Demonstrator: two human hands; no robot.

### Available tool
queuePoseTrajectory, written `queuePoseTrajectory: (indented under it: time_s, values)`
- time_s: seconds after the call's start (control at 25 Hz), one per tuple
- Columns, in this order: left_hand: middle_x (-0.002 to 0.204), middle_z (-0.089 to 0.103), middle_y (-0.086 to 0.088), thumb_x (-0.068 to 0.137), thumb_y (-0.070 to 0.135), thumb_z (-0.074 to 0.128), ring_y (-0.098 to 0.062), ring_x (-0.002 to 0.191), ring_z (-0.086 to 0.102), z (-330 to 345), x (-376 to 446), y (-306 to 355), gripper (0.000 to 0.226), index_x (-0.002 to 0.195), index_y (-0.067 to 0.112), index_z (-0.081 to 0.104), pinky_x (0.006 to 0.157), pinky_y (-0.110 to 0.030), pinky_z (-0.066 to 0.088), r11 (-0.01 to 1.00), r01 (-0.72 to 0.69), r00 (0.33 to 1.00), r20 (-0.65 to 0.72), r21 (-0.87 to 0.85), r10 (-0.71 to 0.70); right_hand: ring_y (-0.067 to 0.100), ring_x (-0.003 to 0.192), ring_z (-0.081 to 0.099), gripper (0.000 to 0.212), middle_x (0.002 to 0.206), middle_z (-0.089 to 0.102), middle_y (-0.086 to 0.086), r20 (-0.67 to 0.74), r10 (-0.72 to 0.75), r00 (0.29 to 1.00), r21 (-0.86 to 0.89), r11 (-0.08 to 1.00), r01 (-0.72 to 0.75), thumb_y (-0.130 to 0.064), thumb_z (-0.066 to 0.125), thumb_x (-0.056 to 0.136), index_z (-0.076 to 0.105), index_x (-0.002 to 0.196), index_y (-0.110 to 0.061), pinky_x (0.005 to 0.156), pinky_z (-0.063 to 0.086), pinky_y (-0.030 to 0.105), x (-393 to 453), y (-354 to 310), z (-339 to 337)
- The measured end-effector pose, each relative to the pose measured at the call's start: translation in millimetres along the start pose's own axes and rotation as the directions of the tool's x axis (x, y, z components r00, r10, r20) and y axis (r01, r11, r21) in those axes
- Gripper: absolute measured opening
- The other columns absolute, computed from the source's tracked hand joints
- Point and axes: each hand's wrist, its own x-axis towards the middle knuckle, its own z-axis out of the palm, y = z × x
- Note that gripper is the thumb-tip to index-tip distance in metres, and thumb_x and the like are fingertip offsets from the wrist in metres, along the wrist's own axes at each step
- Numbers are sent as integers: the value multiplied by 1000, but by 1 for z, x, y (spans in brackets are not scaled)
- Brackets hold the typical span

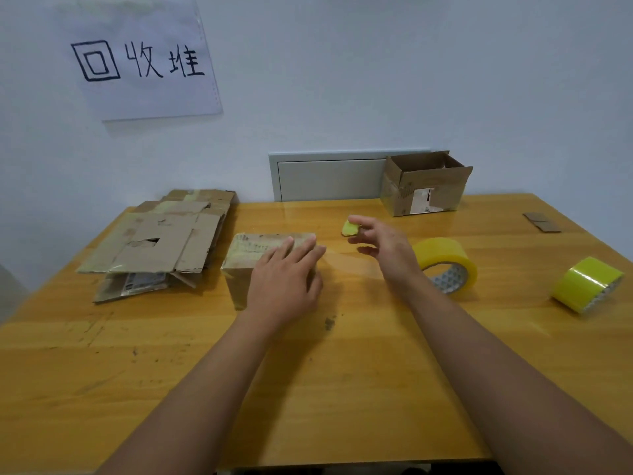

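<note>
A small closed cardboard box (246,255) stands on the wooden table (342,371), left of centre. My left hand (284,282) lies flat on top of it with the fingers straight, pressing down. Just to its right, my right hand (383,248) is raised a little above the table. Its index finger and thumb pinch a crumpled yellowish wad of tape (350,228). A faint see-through strip of tape (349,265) seems to stretch from the box's right side toward my right wrist.
A stack of flattened cardboard boxes (161,241) lies at the left. An open carton (424,186) stands at the back against the wall. Two yellow tape rolls (445,265) (585,284) lie on the right, and a cardboard scrap (541,221) sits at the far right.
</note>
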Motion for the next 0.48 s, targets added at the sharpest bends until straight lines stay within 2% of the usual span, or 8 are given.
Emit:
queuePoseTrajectory:
  time_s: [0.08, 0.16, 0.24, 0.32, 0.4, 0.48]
  values:
    - [159, 26, 15, 99, 50, 34, -18, 148, 24, 1, 0, 0, 52, 150, 41, 32, 117, -40, 23, 1000, 2, 1000, -5, 4, -2, 6, 98, 62, 35, 107, 68, 0, 11, -50, 999, -87, 995, 50, 1, 51, 95, 62, 114, -27, 80, 49, 16, -2, 8, 2]
    - [158, 28, 15, 99, 49, 36, -18, 147, 25, 1, 0, 0, 51, 149, 40, 34, 116, -40, 24, 1000, 4, 1000, -8, -1, -4, 10, 99, 63, 33, 107, 67, -1, -18, -70, 997, -150, 987, 66, 2, 59, 91, 63, 111, -25, 80, 49, 17, -5, 21, -2]
    - [158, 29, 15, 99, 48, 36, -17, 147, 25, 0, 0, 0, 50, 149, 40, 35, 116, -39, 24, 1000, 6, 1000, -9, -3, -6, 18, 98, 63, 29, 108, 69, 6, -70, 0, 998, -66, 998, -4, -4, 50, 93, 68, 105, -24, 76, 48, 19, -9, 27, -6]
    - [158, 29, 15, 99, 47, 37, -17, 147, 25, -1, 0, 0, 50, 149, 40, 36, 116, -39, 23, 1000, 7, 1000, -15, -9, -7, 13, 87, 62, 33, 98, 72, 10, -94, 55, 994, 16, 998, -54, -11, 42, 90, 72, 100, -22, 68, 42, 20, -12, 27, -8]
    - [158, 29, 16, 99, 47, 37, -17, 147, 25, -1, -1, 0, 50, 149, 40, 35, 116, -38, 23, 1000, 4, 1000, -16, -11, -4, 3, 76, 62, 25, 83, 72, 8, -83, 40, 996, 34, 999, -37, -8, 48, 97, 73, 98, -9, 65, 42, 13, -15, 21, -9]
    - [158, 28, 16, 99, 47, 37, -16, 147, 25, -1, -1, 0, 50, 149, 40, 35, 116, -38, 23, 1000, 2, 1000, -11, -14, -2, 4, 70, 63, 15, 73, 68, 4, -51, 16, 999, 39, 999, -14, -4, 57, 95, 72, 94, -3, 67, 46, 12, -16, 20, -10]
